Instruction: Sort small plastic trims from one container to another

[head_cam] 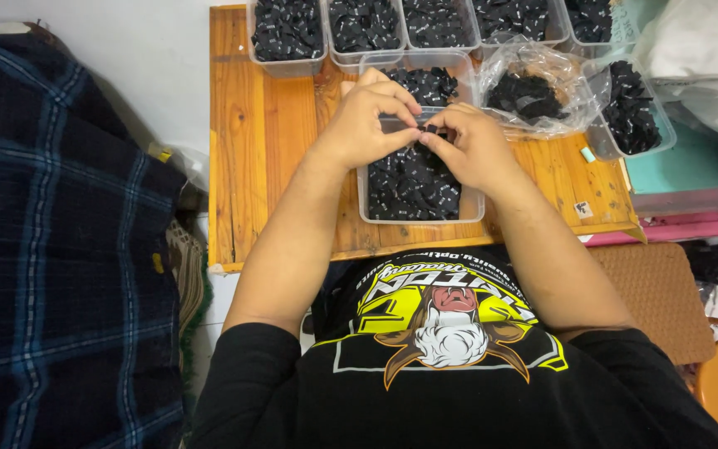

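Black small part (430, 130) pinched between our left hand (367, 125) and right hand (469, 145), fingertips meeting directly over the near clear tub (365, 195).

Eight clear tubs (420, 209), one bag (533, 87)

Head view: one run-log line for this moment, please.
left hand and right hand: pinching small black part | over clear tub | wooden table
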